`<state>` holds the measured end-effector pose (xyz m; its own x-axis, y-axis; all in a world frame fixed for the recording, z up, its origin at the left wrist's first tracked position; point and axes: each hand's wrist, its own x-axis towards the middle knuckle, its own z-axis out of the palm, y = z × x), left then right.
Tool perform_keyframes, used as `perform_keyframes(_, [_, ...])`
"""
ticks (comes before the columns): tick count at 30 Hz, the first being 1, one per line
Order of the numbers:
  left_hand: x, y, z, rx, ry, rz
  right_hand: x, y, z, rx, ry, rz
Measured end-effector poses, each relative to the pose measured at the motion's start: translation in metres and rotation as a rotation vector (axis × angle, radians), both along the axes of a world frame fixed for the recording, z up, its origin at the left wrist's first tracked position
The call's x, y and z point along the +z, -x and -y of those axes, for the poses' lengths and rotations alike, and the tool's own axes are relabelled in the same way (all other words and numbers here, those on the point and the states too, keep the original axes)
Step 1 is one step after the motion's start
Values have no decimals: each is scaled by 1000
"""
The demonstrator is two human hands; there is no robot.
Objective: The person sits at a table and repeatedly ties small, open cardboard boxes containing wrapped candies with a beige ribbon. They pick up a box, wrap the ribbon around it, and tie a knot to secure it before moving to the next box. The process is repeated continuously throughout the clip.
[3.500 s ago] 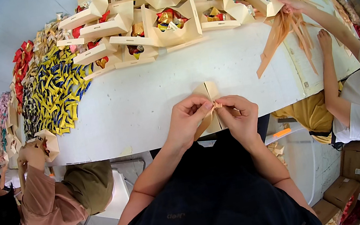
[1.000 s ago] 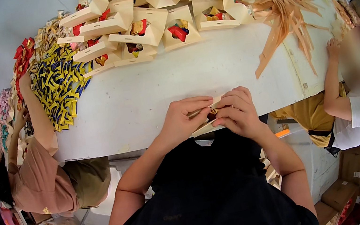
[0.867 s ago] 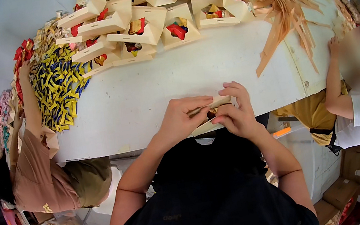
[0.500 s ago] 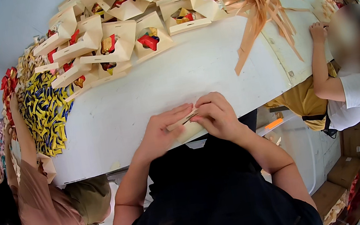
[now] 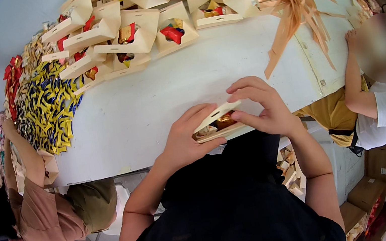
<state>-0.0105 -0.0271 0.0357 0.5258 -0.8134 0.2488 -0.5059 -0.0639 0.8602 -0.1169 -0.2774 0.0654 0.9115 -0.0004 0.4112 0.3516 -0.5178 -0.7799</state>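
At the desk (image 5: 119,138), a presumably light, crushable box (image 5: 216,114), best held by its ends, is clasped by the left hand (image 5: 186,136); the right hand (image 5: 268,105) is splayed, gripping nothing.

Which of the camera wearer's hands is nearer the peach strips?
Right: the right hand is just this side of the strips; the left hand is farther left, holding the box.
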Motion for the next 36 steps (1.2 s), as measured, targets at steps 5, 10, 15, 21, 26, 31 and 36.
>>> perform_keyframes(5, [-2, 7, -3, 10, 24, -150, 4, -33, 3, 123, 131, -215])
perform_keyframes(10, [-33, 16, -5, 155, 189, -228, -4, -38, -8, 63, 277, -104])
perform_keyframes(15, [-31, 12, -6, 89, 170, -59, 11, -28, 7, 295, 70, -272])
perform_keyframes(21, [-41, 10, -9, 90, 243, -130, 10, 12, -18, 141, 196, -142])
perform_keyframes(26, [-36, 12, -9, 67, 236, -11, -23, 25, -24, 49, 151, 4])
perform_keyframes(31, [-38, 15, -10, 76, 246, -98, -33, 26, -36, -48, 106, 78])
perform_keyframes(36, [-43, 15, -10, 92, 240, 76, -16, 28, -41, -5, 405, 115])
